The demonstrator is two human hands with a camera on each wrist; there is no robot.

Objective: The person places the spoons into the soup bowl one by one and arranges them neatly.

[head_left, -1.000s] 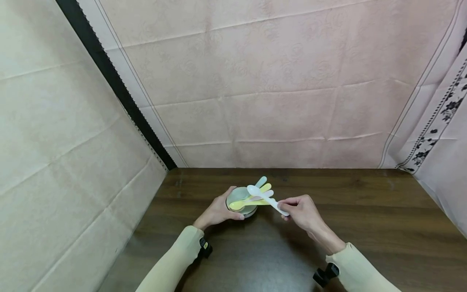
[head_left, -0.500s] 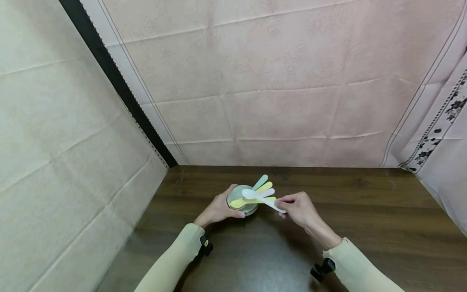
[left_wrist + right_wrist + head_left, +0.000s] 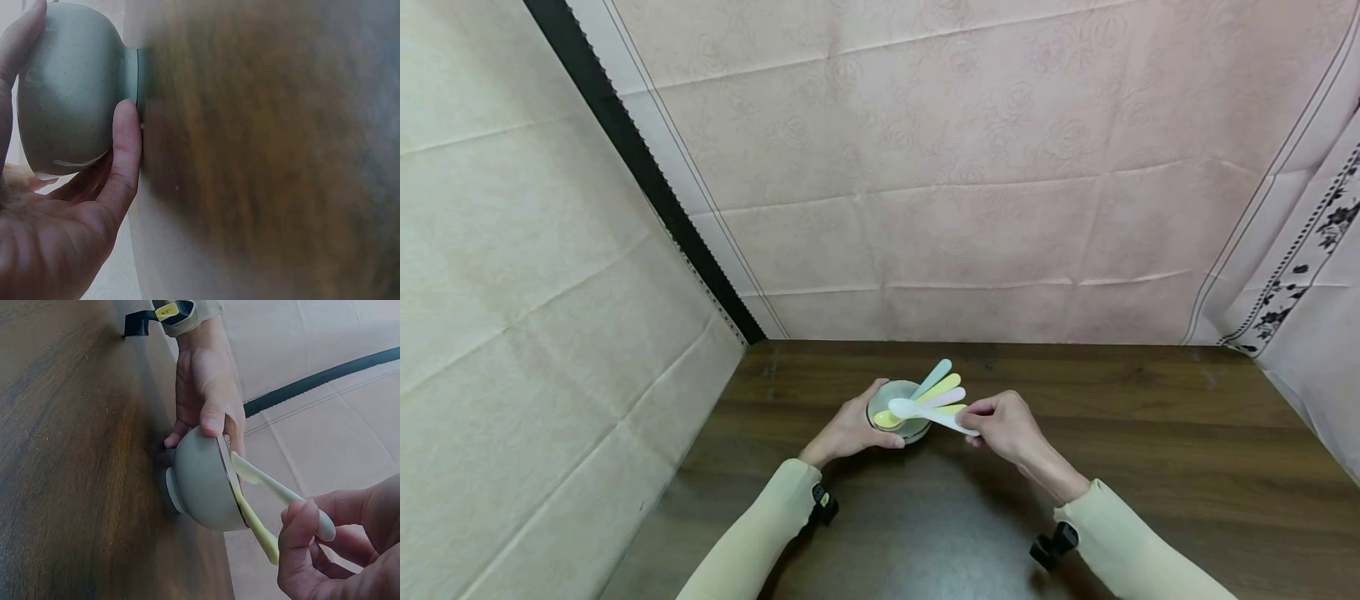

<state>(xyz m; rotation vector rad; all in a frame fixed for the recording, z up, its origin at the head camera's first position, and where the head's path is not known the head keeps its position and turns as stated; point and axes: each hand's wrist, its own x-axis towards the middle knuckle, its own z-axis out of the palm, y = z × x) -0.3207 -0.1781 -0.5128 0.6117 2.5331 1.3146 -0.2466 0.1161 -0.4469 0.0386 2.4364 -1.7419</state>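
My left hand [image 3: 853,425] grips a pale green bowl [image 3: 203,481] from its left side, thumb at the near rim. In the left wrist view its fingers curve around the bowl wall down to the foot, close over the wood. Between thumb and fingers, my right hand [image 3: 1009,432] pinches the handle end of a white spoon [image 3: 906,408]. That spoon's head lies over the bowl's opening. Inside the bowl rest other spoons: a light blue one [image 3: 934,375], a yellow one [image 3: 949,383], a pale lilac one [image 3: 952,396] and another yellow one [image 3: 886,419]. Their handles fan out over the right rim.
A dark brown wooden table [image 3: 925,525] carries the bowl. Pale cloth [image 3: 962,208] hangs along the back, with more cloth on both sides. A black strip [image 3: 647,175] runs down the left corner. A black wrist camera [image 3: 1054,546] sits at the right sleeve.
My right hand has moved slightly left and up with the white spoon, bringing its head lower and further over the bowl. The left hand keeps its hold on the bowl.
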